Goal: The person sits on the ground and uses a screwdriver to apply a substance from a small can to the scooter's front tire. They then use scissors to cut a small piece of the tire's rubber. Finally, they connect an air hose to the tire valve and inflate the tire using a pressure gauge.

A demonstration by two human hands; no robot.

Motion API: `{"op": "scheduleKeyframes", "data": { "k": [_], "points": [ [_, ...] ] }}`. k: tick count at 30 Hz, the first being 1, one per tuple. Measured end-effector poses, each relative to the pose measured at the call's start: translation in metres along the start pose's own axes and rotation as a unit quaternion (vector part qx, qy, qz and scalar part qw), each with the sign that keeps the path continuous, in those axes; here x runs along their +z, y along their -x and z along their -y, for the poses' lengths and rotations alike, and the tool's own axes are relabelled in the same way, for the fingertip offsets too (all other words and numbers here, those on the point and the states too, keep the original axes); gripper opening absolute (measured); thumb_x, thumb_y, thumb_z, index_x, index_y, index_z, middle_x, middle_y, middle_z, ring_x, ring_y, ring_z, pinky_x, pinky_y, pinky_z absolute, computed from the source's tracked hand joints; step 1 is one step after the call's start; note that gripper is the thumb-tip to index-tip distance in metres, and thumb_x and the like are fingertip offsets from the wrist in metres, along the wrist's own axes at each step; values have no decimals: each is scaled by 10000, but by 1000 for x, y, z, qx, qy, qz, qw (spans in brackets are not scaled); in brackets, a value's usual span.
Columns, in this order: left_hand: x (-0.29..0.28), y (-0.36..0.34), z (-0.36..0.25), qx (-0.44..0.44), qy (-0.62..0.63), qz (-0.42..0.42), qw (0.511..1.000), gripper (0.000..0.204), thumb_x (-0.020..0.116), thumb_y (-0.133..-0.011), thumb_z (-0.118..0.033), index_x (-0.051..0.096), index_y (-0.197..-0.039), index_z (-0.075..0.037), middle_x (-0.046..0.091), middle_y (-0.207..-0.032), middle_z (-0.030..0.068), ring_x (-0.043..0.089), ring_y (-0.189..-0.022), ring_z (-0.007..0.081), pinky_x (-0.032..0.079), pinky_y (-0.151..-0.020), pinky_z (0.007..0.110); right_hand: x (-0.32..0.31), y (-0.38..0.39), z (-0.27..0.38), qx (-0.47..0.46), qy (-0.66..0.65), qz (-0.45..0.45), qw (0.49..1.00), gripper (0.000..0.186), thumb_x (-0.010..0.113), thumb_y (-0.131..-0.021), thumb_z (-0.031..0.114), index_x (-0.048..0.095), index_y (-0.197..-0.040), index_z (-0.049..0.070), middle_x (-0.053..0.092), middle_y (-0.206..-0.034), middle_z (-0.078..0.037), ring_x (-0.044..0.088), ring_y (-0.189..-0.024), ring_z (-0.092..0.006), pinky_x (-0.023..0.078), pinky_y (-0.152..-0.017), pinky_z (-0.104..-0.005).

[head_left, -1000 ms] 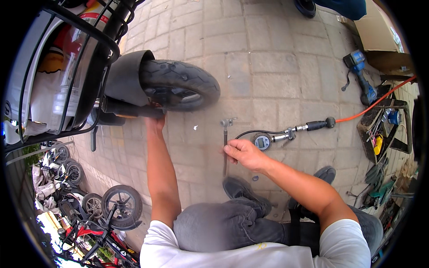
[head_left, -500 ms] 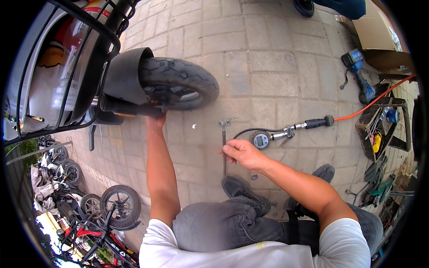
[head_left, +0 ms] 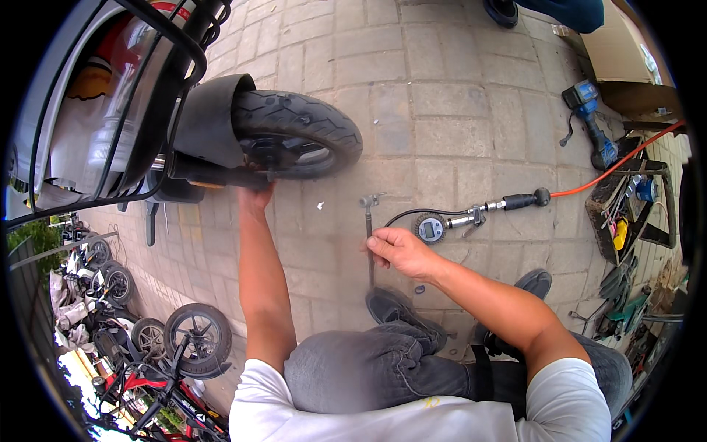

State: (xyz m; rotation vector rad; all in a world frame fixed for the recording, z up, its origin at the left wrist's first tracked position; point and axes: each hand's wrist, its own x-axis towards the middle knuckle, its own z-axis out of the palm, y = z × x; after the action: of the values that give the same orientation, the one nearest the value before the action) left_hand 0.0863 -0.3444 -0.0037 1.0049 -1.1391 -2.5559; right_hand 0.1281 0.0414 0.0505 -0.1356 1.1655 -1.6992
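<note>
On the left, a black scooter tyre stands under a dark mudguard. My left hand reaches in at the wheel's near side below the fork end, which hides its fingers. Near the middle, my right hand is closed in a pinch on a thin, dark, straight length of air hose. A metal clip-like chuck tops it, pointing away from me. Beside this hand lies a tyre inflator with a round digital gauge; whether its black hose joins the pinched length is hidden behind my hand.
An orange air line runs from the inflator to the right. A blue cordless power tool, a tool tray and a cardboard box stand there. Another person's shoe shows at the top. Several bikes are parked lower left.
The scooter's front has shifted slightly in view, and the tyre appears turned a little, its tread pattern in a different place. My left hand has moved slightly with it; my right hand stays put.
</note>
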Motion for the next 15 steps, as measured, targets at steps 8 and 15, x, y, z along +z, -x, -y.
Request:
{"op": "scheduleKeyframes", "data": {
  "k": [8, 15],
  "points": [
    [-30, -6, -7, 66, -7, -45, 997, 237, 539, -910, -429, 617, -942, -208, 641, -846, -51, 579, -805, 151, 423, -713, 368, 7, -1, -3, 11, -8, 18, 1000, 296, 500, -991, 284, 632, -966, 21, 530, -708, 19, 474, -664, -68, 420, -613, -228],
    [-58, 8, 5, -52, -110, -50, 991, 233, 540, -936, -354, 600, -851, -145, 612, -758, -11, 581, -707, 138, 435, -598, 296, 9, 0, -1, 12, 2, 20, 1000, 289, 490, -993, 267, 626, -962, 14, 534, -733, 11, 477, -668, -74, 417, -614, -233]
  ]
}}
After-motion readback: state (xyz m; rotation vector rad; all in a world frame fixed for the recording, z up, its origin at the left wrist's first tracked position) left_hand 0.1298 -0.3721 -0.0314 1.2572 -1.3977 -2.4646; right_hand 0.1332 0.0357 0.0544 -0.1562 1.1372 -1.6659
